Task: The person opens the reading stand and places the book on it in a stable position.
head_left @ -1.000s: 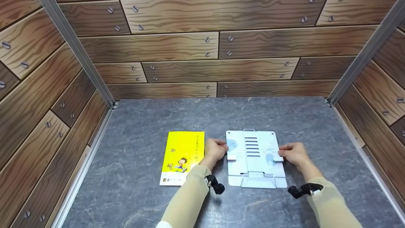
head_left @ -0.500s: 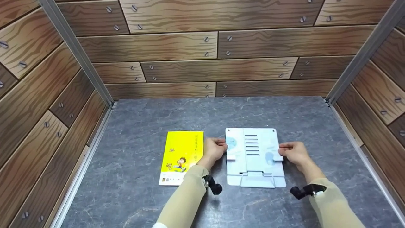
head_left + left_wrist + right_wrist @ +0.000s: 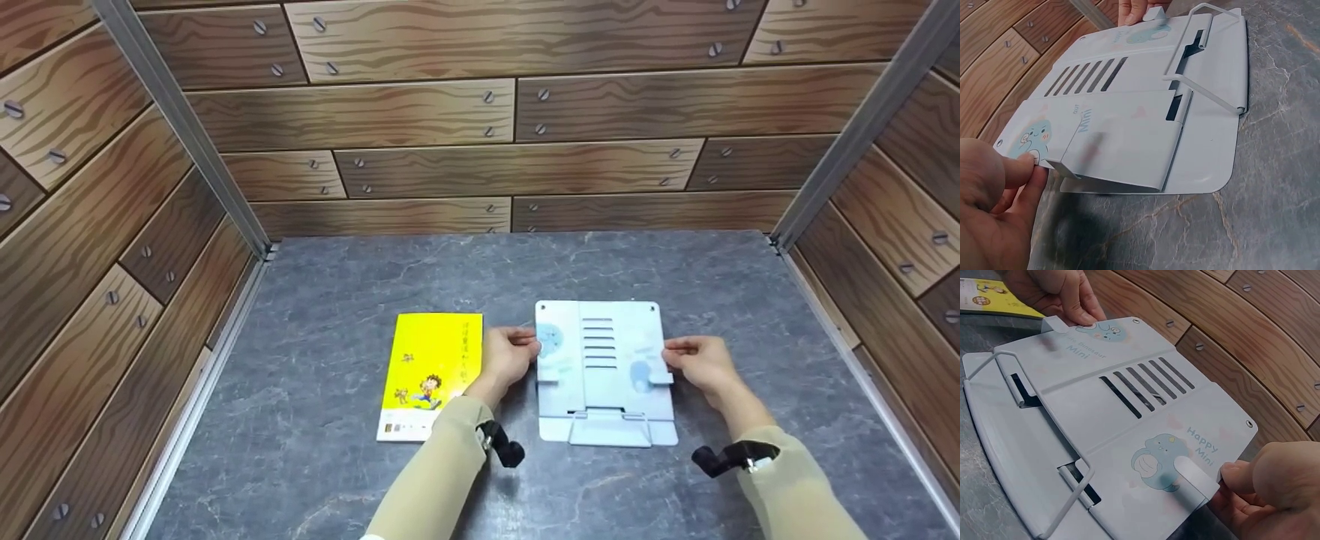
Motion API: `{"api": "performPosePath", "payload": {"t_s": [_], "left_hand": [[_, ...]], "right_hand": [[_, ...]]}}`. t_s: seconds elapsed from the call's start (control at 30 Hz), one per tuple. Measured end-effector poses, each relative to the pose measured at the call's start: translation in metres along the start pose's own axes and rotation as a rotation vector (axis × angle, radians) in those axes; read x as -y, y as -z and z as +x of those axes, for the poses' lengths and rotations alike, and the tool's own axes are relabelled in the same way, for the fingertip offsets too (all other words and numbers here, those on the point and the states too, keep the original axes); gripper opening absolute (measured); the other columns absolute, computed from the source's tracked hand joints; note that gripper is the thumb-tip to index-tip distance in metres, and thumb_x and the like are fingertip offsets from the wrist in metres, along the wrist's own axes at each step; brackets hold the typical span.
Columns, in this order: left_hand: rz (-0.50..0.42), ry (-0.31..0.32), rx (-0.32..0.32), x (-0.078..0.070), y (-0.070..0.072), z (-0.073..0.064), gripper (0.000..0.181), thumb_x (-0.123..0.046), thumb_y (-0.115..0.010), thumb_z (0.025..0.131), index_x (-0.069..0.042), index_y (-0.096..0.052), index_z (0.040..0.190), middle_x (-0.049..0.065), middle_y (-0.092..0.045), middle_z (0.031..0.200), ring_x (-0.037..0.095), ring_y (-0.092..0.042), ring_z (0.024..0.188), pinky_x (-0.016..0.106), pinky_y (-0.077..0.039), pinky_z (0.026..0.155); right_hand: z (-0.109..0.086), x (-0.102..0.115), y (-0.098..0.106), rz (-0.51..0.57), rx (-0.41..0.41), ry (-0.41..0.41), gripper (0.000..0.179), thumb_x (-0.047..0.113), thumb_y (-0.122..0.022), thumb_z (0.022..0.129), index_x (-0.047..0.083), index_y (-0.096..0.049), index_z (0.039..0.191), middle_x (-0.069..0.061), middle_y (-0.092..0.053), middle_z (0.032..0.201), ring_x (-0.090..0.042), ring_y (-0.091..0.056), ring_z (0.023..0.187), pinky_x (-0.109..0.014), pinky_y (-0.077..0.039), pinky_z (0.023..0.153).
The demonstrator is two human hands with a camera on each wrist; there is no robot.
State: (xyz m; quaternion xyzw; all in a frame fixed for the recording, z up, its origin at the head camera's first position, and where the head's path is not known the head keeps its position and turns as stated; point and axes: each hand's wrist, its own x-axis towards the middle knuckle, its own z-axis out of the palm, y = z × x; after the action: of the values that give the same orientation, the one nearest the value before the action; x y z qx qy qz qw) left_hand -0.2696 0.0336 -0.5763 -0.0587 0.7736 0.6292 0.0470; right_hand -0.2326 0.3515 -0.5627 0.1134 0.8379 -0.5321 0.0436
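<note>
A white metal book stand [image 3: 562, 394] with pale blue dinosaur prints lies in front of me, right of centre. Its slotted back plate [image 3: 1123, 146] is tilted up on its hinge, with a gap above the base plate [image 3: 1207, 169] in the left wrist view. My left hand [image 3: 508, 356] pinches the plate's left edge between thumb and fingers. On the opposite edge, my right hand [image 3: 701, 364] pinches beside a small folded side clip [image 3: 1196, 478]. A bent wire holder [image 3: 1210, 97] spans the front of the stand. The plate hides its underside in the head view.
A yellow book [image 3: 427, 337] with a cartoon child on its cover lies left of the stand, partly behind my left wrist. Wood-print walls [image 3: 420, 112] enclose the grey marbled table [image 3: 337, 285] at the back and both sides.
The back plate's top edge has risen slightly, both hands staying on its edges. A wire loop that showed beyond that top edge is now out of sight. The book has not moved.
</note>
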Motion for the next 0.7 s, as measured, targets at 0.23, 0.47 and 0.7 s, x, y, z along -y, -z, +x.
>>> {"api": "performPosePath", "payload": {"t_s": [0.23,0.47,0.7], "left_hand": [[-0.052,-0.039,0.007,-0.001,0.003,-0.004,0.017,0.003,-0.078,0.093,0.002,-0.079,0.11,0.006,-0.076,0.093,0.014,-0.073,0.085,0.024,-0.062,0.076],[-0.032,-0.102,0.018,0.0,0.005,-0.009,0.016,0.002,-0.078,0.093,0.001,-0.08,0.109,0.005,-0.076,0.093,0.014,-0.072,0.085,0.024,-0.062,0.076],[-0.033,-0.15,0.025,-0.004,0.008,-0.013,0.014,0.001,-0.079,0.093,0.0,-0.08,0.108,0.006,-0.076,0.095,0.012,-0.071,0.086,0.023,-0.061,0.077]], "right_hand": [[-0.005,0.001,0.0,0.046,-0.022,0.026,0.033,-0.001,-0.066,0.102,-0.021,-0.06,0.128,-0.014,-0.069,0.1,-0.011,-0.066,0.083,-0.025,-0.061,0.075],[-0.009,0.002,0.002,0.024,-0.036,0.024,0.032,0.001,-0.066,0.103,-0.017,-0.062,0.128,-0.015,-0.068,0.105,-0.012,-0.065,0.087,-0.025,-0.061,0.077],[-0.013,0.005,0.004,0.043,-0.041,0.062,0.029,-0.001,-0.066,0.103,-0.019,-0.062,0.126,-0.015,-0.069,0.102,-0.012,-0.066,0.085,-0.03,-0.063,0.079]]}}
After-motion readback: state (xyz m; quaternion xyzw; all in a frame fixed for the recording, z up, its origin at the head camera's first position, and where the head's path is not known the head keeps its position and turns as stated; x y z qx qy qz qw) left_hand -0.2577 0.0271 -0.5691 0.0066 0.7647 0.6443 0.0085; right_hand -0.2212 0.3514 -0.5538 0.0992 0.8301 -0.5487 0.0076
